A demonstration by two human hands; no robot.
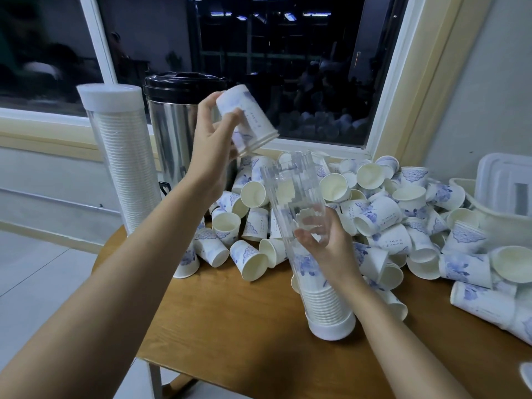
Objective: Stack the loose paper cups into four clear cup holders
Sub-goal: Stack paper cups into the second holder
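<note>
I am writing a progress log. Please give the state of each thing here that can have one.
Left hand: holds a short cup stack, rims down.
Right hand: grips the open holder.
Open holder: tilted, uncapped, bottom part filled.
Capped holder: upright, full.
Urn: black lid on.
Loose cups: heaped on the table.
Bin: open, white lid leaning in it.

White cups [380, 217] bear blue floral prints; wooden table [230, 326] is tan.
</note>
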